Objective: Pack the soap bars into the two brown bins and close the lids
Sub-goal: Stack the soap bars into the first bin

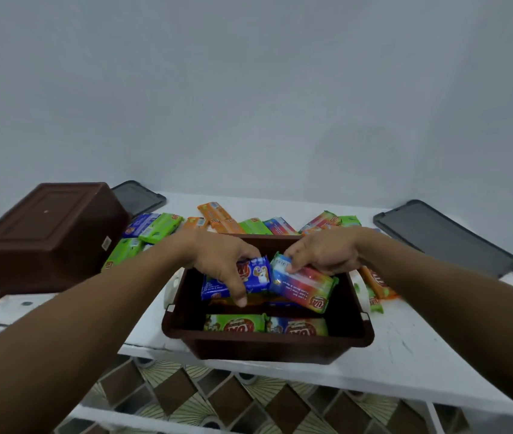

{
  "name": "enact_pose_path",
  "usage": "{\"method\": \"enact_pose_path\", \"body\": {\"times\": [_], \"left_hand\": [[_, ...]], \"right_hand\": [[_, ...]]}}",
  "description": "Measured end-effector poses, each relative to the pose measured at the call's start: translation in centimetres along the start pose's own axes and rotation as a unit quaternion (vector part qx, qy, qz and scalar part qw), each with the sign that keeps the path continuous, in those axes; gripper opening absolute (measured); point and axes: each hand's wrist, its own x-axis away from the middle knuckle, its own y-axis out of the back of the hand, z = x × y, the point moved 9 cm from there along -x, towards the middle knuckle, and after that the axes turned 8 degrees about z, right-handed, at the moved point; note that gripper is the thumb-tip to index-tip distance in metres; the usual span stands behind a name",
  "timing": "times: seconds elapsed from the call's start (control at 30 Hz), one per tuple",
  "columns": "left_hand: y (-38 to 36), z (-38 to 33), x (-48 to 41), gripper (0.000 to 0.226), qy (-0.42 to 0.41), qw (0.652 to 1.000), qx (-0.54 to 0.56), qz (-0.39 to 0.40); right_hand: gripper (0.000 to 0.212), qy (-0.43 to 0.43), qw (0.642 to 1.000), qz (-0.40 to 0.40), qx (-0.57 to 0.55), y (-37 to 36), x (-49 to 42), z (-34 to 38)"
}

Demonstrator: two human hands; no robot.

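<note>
White table (pixel 405 346) against pale grey wall (pixel 248 89), patterned tile floor (pixel 217 399) below. Open brown bin (pixel 267 343) at near edge, shiny wrapped soap bars (pixel 236 324) inside. L hand (pixel 220 258) pinches a blue bar (pixel 258 277), R hand (pixel 320 252) pinches a red/green bar (pixel 308 286), both just over the bin. 2nd bin (pixel 45 233) upside down, far left.

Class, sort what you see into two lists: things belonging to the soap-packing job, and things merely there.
Job: open brown bin, upturned brown bin, left grey lid, right grey lid, loose soap bars, blue bar in the left hand, multicoloured bar in the right hand.
Merely there: white table, tiled floor, wall.
</note>
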Motion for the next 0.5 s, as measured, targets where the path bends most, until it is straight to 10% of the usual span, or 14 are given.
{"method": "enact_pose_path", "body": {"times": [0.23,0.5], "left_hand": [[-1.7,0.9,-1.0,0.058,0.047,0.999,-0.011,0.02],[-3.2,1.5,-1.5,0.069,0.095,0.992,-0.06,0.056]], "right_hand": [[0.019,0.01,0.985,-0.041,0.166,-0.8,0.1,0.5],[0.021,0.045,0.841,-0.09,0.532,-6.3,-1.2,3.1]]}}
